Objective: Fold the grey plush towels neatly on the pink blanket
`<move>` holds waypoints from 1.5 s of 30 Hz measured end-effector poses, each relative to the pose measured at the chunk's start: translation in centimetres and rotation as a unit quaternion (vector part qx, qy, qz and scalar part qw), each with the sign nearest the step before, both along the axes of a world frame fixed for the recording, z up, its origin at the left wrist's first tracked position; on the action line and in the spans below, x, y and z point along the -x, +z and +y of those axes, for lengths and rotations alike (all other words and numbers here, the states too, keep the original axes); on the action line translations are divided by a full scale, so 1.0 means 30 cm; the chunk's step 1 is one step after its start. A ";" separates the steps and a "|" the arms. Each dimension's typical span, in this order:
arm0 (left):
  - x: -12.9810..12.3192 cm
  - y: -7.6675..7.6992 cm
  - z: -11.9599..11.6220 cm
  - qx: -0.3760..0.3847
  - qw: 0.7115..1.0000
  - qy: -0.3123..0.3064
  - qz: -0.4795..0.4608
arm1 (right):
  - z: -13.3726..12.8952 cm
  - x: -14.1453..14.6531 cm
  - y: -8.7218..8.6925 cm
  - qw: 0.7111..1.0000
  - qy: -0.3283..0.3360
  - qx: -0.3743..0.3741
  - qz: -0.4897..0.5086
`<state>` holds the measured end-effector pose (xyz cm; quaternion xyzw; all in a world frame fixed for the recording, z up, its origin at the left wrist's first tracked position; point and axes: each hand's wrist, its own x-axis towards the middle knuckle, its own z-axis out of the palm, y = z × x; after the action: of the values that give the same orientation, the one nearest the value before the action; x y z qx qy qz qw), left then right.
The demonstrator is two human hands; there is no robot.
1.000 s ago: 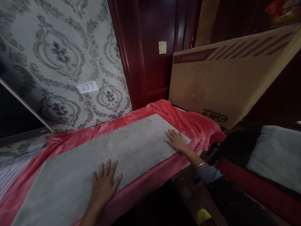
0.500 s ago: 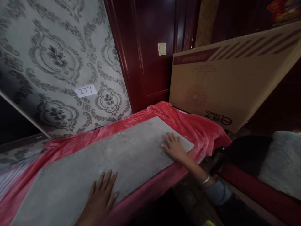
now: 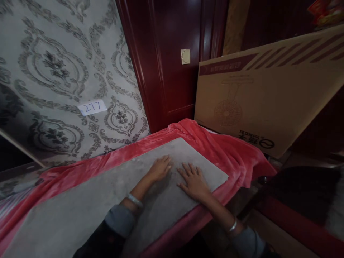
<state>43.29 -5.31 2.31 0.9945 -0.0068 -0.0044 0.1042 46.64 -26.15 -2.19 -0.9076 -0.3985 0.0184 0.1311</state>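
Observation:
A long grey cloth or mat (image 3: 88,204) lies flat over a pink-red plush blanket (image 3: 228,147). My left hand (image 3: 160,168) rests on the grey piece near its middle, palm down, with its fingers stretched toward the far right. Just to its right, my right hand (image 3: 194,182) lies flat on the same piece with fingers spread. Neither hand grips anything. Silver bangles circle both wrists. The grey piece's right corner sits on the blanket, and its near left part runs out of view.
A large cardboard box (image 3: 263,93) leans at the right beside a dark red door panel (image 3: 172,82). Patterned wallpaper (image 3: 56,82) with a paper marked 277 (image 3: 92,107) stands behind the surface. A dark seat with red edging (image 3: 295,215) is at lower right.
My left hand has moved from the near left part of the grey piece up and right, close to my right hand. The right hand has shifted only slightly.

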 end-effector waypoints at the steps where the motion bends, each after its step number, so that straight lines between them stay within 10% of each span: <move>1: -0.053 -0.010 0.001 -0.010 1.000 0.005 0.016 | 0.000 0.001 0.003 1.000 -0.001 -0.002 0.003; 15: -0.474 -0.090 0.034 -0.055 0.998 0.011 0.027 | -0.011 -0.011 -0.042 0.998 0.008 -0.044 0.033; 24: -0.547 -0.091 0.012 -0.056 0.997 0.044 0.025 | -0.018 -0.015 -0.043 0.998 0.001 -0.055 0.029; 35: -0.194 -0.043 0.120 -0.064 0.995 0.022 0.070 | -0.017 -0.014 -0.039 0.998 -0.005 -0.059 -0.008; 45: 0.342 -0.044 0.371 -0.122 0.951 0.283 0.037 | -0.019 -0.007 -0.051 0.997 0.000 -0.043 -0.057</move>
<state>33.04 5.83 1.00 0.9600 0.2790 -0.0124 -0.0207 46.85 -26.72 -3.72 -0.9009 -0.4054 -0.0502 0.1468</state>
